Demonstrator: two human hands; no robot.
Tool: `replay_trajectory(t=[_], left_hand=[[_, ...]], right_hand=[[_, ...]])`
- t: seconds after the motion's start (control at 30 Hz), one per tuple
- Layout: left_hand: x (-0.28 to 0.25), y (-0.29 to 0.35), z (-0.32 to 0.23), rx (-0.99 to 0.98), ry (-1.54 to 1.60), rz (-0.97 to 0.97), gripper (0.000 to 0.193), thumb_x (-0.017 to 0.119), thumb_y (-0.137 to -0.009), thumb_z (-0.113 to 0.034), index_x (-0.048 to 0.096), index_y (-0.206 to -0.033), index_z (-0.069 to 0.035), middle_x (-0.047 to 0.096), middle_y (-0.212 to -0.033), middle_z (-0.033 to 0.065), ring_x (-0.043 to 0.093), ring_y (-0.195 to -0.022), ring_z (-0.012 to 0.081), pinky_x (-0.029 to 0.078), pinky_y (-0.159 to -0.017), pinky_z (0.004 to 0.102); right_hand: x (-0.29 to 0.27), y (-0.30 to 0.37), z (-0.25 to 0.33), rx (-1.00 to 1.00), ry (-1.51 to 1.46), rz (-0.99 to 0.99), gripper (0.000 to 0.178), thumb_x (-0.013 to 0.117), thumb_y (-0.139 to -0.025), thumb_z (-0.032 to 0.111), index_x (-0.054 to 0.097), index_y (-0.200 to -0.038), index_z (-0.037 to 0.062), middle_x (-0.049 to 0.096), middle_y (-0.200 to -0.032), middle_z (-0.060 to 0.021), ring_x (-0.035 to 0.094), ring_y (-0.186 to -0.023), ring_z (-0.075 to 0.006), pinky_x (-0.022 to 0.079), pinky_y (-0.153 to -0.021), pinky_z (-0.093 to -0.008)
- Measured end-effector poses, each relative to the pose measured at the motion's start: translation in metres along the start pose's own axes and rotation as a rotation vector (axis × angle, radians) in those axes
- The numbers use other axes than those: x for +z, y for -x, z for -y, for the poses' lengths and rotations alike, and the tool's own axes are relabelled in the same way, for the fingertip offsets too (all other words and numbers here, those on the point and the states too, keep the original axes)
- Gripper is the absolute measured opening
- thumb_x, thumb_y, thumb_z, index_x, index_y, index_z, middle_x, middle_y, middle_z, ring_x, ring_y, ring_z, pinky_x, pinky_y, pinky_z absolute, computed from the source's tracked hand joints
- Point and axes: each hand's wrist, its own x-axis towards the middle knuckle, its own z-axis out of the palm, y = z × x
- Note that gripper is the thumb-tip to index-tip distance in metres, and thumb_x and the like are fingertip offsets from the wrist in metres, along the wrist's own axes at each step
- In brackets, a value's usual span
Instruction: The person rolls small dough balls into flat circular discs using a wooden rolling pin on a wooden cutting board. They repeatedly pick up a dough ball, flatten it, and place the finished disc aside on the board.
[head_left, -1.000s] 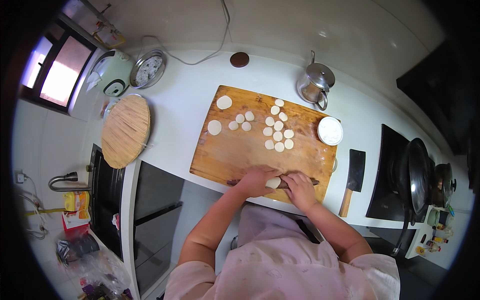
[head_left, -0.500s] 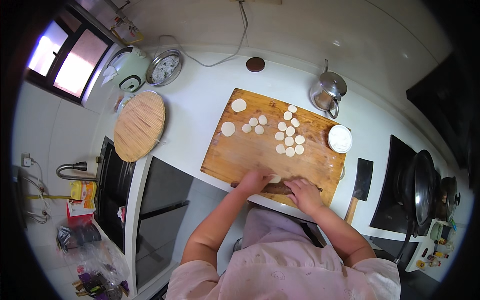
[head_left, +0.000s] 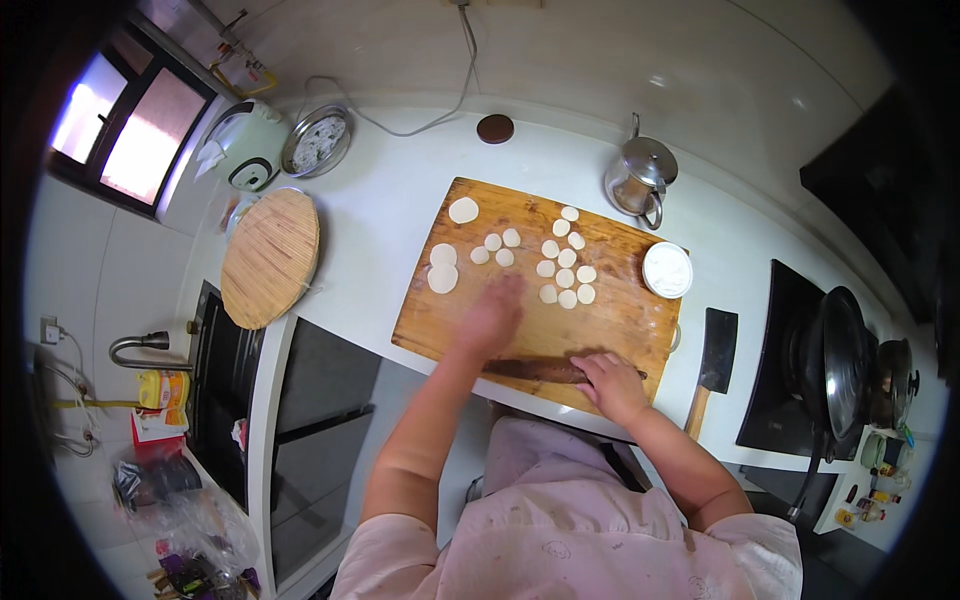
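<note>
My right hand (head_left: pixel 612 385) grips the right part of a dark wooden rolling pin (head_left: pixel 535 371), which lies along the near edge of a wooden board (head_left: pixel 600 335). Over the middle of the board, my left hand (head_left: pixel 492 315) is off the pin, its fingers smeared by motion just below a cluster of small dough discs (head_left: pixel 495 248). To its left lie larger rolled dough rounds, one wrapper (head_left: pixel 443 279) overlapping another (head_left: pixel 443 256), with a third (head_left: pixel 463 210) farther back. Several more small dough discs (head_left: pixel 566 277) sit right of the middle.
A white bowl of flour (head_left: pixel 667 270) stands on the board's right corner. Beyond are a metal pot (head_left: pixel 641 175), a cleaver (head_left: pixel 718 350) and a wok (head_left: pixel 845 370). At left are a round woven lid (head_left: pixel 270 258), a bowl of filling (head_left: pixel 317 143) and a rice cooker (head_left: pixel 245 145).
My left hand has left the rolling pin and moved forward over the board. The dough round beside the pin is gone from there, and another now lies among the larger rounds at left.
</note>
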Motion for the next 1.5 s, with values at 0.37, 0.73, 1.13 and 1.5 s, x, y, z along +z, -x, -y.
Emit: replay_trajectory(t=[0.37,0.73,1.13,1.5], left_hand=[[0.013,0.004,-0.049,-0.008,0.026,0.202,0.041,0.060,-0.090,-0.009,0.062,-0.131,-0.005,0.055,-0.139,0.0141,0.053,-0.127,0.0336,0.044,-0.107,0.0433],[0.012,0.066,-0.060,-0.086,0.195,-0.138,0.043,0.064,-0.090,-0.014,0.061,-0.132,-0.007,0.057,-0.136,0.0156,0.055,-0.125,0.0368,0.045,-0.105,0.0485],[0.027,0.019,-0.029,-0.047,-0.057,-0.091,0.071,0.060,-0.095,-0.039,0.035,-0.155,-0.010,0.032,-0.162,0.0146,0.030,-0.149,0.0356,0.023,-0.120,0.0553],[0.020,0.062,-0.035,-0.018,-0.021,0.028,0.076,0.059,-0.095,-0.040,0.030,-0.156,-0.005,0.033,-0.161,0.0180,0.030,-0.149,0.0374,0.024,-0.120,0.0553]], right_hand=[[-0.005,0.024,-0.013,0.025,-0.002,-0.016,0.048,0.073,-0.083,0.026,0.063,-0.128,0.0129,0.065,-0.112,-0.0066,0.059,-0.106,-0.0283,0.049,-0.092,-0.0415],[-0.002,0.019,-0.024,0.040,-0.049,-0.112,0.048,0.076,-0.080,0.019,0.063,-0.126,0.0117,0.065,-0.112,-0.0085,0.061,-0.105,-0.0315,0.050,-0.090,-0.0425],[0.005,-0.050,-0.034,0.151,0.215,-0.243,0.063,0.068,-0.090,0.038,0.050,-0.144,0.0105,0.045,-0.150,-0.0129,0.040,-0.139,-0.0355,0.035,-0.116,-0.0457],[0.008,-0.023,-0.014,0.127,0.174,-0.127,0.070,0.068,-0.090,0.040,0.045,-0.149,0.0118,0.038,-0.157,-0.0115,0.033,-0.146,-0.0356,0.030,-0.118,-0.0496]])
